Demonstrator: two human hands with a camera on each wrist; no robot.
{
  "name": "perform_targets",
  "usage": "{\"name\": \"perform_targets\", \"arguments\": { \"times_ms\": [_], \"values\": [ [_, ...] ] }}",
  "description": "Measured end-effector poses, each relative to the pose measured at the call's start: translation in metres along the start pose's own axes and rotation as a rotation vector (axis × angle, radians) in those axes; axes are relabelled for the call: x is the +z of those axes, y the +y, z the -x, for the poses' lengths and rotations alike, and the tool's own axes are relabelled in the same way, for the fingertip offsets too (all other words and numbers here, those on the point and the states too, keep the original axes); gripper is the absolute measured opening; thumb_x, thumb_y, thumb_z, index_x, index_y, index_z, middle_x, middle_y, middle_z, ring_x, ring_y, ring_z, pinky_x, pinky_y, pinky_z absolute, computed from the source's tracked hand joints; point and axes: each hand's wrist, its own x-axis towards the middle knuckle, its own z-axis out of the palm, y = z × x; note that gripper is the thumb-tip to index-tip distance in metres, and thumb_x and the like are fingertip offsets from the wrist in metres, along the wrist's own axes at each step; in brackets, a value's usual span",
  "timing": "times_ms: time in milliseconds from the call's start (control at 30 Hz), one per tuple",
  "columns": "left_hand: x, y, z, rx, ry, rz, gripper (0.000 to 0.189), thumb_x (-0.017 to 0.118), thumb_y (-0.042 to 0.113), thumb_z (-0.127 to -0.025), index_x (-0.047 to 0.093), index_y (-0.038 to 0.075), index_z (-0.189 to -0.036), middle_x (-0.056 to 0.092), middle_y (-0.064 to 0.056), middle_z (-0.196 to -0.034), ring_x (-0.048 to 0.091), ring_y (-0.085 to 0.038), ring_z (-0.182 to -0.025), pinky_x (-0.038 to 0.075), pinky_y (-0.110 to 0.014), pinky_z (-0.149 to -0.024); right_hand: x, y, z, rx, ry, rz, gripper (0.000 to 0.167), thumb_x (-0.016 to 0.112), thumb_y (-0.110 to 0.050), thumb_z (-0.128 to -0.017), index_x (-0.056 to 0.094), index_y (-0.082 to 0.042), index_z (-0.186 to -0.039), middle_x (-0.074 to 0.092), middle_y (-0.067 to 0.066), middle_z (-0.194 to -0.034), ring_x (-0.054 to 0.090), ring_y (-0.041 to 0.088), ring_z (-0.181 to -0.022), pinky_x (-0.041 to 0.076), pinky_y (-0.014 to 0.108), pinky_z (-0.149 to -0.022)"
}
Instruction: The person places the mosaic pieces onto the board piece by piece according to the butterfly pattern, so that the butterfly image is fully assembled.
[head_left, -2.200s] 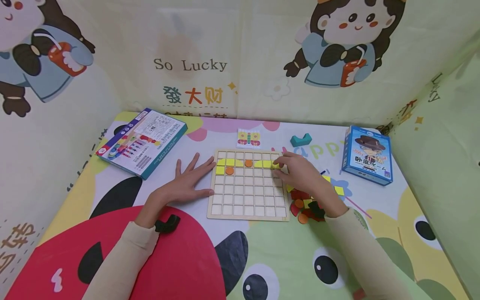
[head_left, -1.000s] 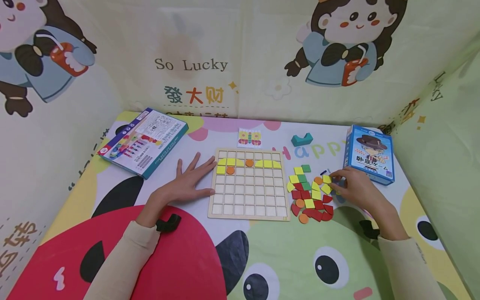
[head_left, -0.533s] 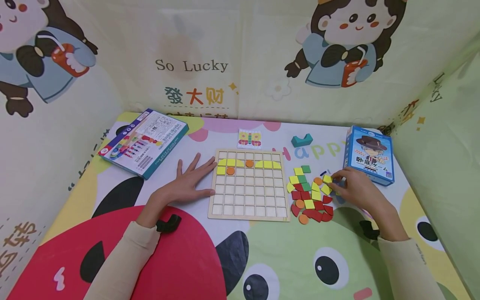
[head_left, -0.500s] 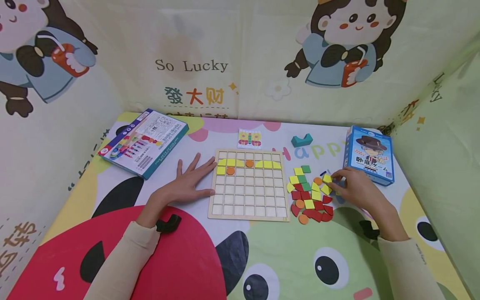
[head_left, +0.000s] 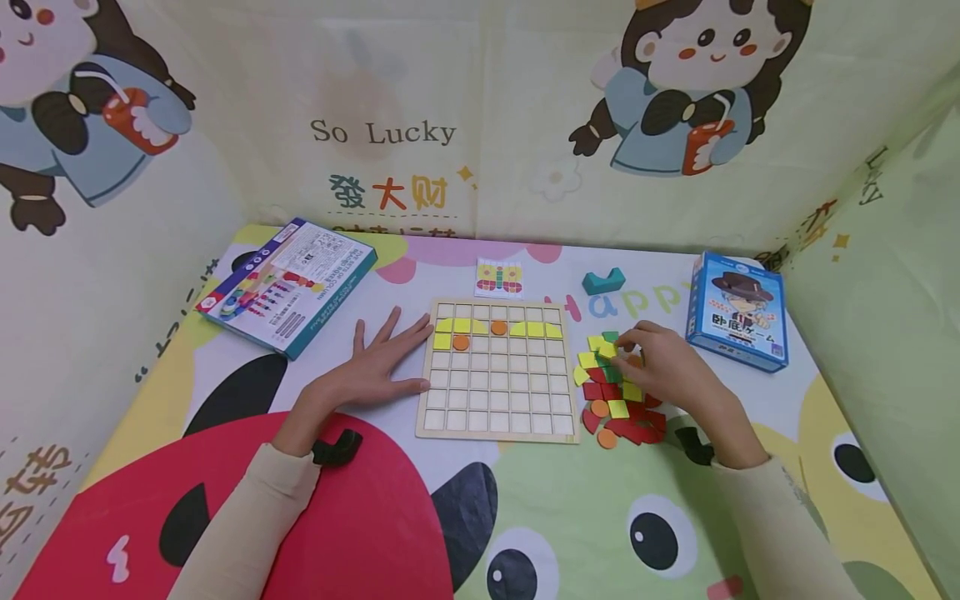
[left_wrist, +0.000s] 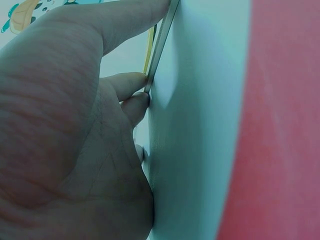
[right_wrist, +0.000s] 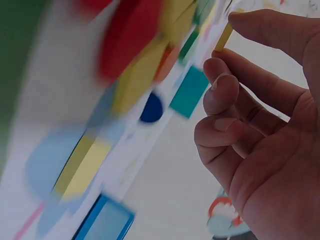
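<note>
Our right hand (head_left: pixel 663 360), now nearer the grid board (head_left: pixel 498 363), pinches a yellow tile (right_wrist: pixel 224 37) while our outspread left hand (head_left: pixel 371 367) touches the board's edge, nine pieces (head_left: pixel 498 327) set, most cells (head_left: pixel 518 401) unfilled.

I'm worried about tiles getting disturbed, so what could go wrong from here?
The right hand pinches a thin yellow tile by its edges, so it might slip and drop. That hand is low over the loose pieces, so it could nudge or scatter some. The left hand touches the edge of the wooden grid board; a push there might shift the board and unsettle the yellow pieces already laid.
</note>
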Motion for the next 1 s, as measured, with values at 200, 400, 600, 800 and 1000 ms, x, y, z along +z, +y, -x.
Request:
{"name": "perform_targets", "arguments": {
  "times_ms": [200,400,600,800,1000],
  "values": [
    [0.001,0.000,0.000,0.000,0.000,-0.001,0.099,0.072,0.059,-0.091,0.022,0.028,-0.171,0.015,-0.001,-0.181,-0.011,-0.037,-0.168,-0.021,-0.076,-0.122,0.009,-0.030,-0.014,-0.055,0.015,0.018,0.034,0.078,-0.024,-0.096,0.076,-0.003,-0.123,0.072,0.015,-0.116,0.067,0.030,-0.103,0.064,0.047,-0.089],
    [-0.001,0.001,0.000,0.000,0.003,0.004,0.099,0.072,0.058,-0.091,0.022,0.027,-0.171,0.016,-0.002,-0.181,-0.011,-0.038,-0.168,-0.022,-0.076,-0.122,0.019,-0.054,-0.029,-0.094,0.029,0.000,0.033,0.077,-0.024,-0.096,0.075,-0.005,-0.124,0.071,0.013,-0.116,0.065,0.029,-0.101,0.064,0.045,-0.088],
    [-0.001,0.002,-0.001,0.003,-0.001,0.006,0.099,0.072,0.057,-0.091,0.022,0.026,-0.171,0.016,-0.003,-0.181,-0.011,-0.038,-0.168,-0.022,-0.076,-0.122,0.028,-0.077,-0.041,-0.147,0.030,0.020,0.032,0.078,-0.027,-0.097,0.077,-0.005,-0.120,0.072,0.011,-0.113,0.066,0.025,-0.096,0.064,0.042,-0.087],
    [-0.001,0.001,-0.001,0.001,0.001,0.010,0.100,0.073,0.058,-0.091,0.022,0.027,-0.171,0.015,-0.002,-0.181,-0.011,-0.038,-0.168,-0.022,-0.076,-0.122,0.034,-0.099,-0.054,-0.166,0.020,0.014,0.033,0.077,-0.028,-0.097,0.077,-0.006,-0.122,0.072,0.010,-0.116,0.068,0.024,-0.100,0.064,0.041,-0.091],
    [0.000,-0.001,-0.002,-0.002,0.003,0.009,0.100,0.073,0.058,-0.090,0.022,0.027,-0.171,0.016,-0.002,-0.181,-0.011,-0.038,-0.168,-0.022,-0.076,-0.122,0.041,-0.120,-0.064,-0.185,-0.005,0.034,0.033,0.077,-0.029,-0.097,0.078,-0.008,-0.123,0.072,0.008,-0.118,0.068,0.023,-0.104,0.063,0.040,-0.094]
  ]
}}
